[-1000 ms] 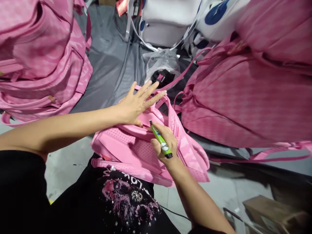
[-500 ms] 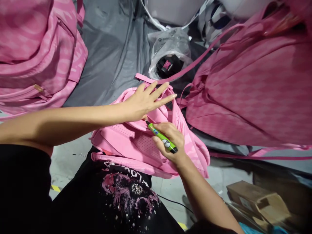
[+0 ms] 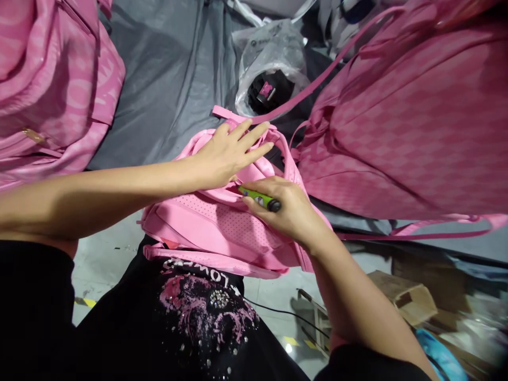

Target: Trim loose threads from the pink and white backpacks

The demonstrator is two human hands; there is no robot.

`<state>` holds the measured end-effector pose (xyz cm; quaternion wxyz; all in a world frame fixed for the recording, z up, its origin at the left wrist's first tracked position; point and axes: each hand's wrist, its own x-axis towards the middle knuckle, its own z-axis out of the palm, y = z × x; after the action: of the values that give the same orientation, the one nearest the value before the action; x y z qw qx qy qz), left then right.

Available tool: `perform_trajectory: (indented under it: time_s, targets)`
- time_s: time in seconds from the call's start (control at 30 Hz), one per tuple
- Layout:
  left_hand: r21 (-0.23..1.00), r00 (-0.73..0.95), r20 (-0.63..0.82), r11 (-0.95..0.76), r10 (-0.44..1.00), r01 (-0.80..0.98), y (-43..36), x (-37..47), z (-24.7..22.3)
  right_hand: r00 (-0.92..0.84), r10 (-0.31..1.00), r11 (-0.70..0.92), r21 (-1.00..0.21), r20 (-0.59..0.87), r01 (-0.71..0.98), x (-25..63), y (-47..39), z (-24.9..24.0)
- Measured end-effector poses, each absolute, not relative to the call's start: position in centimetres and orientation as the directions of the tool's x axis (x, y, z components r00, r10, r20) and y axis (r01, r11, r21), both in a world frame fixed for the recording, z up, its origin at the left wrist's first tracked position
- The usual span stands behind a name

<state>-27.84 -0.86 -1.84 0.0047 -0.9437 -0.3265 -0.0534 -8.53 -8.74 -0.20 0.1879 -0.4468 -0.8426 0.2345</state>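
Observation:
A pink backpack [image 3: 222, 219] with dotted padding lies across the front edge of the grey cloth, against my black shirt. My left hand [image 3: 230, 151] rests on its upper part, fingers spread. In my right hand [image 3: 283, 203] is a green marker [image 3: 257, 198] with a dark end; its other end points at the pink fabric just below my left thumb. The marker's tip is too small to make out. A long pink strap [image 3: 301, 95] runs from behind my left fingers to the upper right.
Larger pink backpacks stand at the left [image 3: 71, 79] and right [image 3: 416, 121]. Behind my left hand is a clear plastic bag [image 3: 273, 47] holding black items. A cardboard box [image 3: 405, 296] and a blue item [image 3: 440, 354] are low at the right.
The marker in my right hand has tilted flatter, and more of my hand covers it. My left hand stays spread on the backpack. The whole view has shifted slightly.

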Motion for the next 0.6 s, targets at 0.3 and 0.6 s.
perform_trajectory:
  time_s: [0.3,0.6]
  targets:
    - [0.030,0.777,-0.001,-0.777,0.629,0.629,-0.7,-27.4,-0.6,-0.503,0.851,0.514,-0.433,0.150,0.740,-8.8,-9.1,-1.3]
    - [0.110,0.777,0.047,-0.777,0.627,0.620,-0.4,-27.6,-0.9,-0.495,0.857,0.499,-0.468,0.143,0.729,-9.4,-8.6,-1.5]
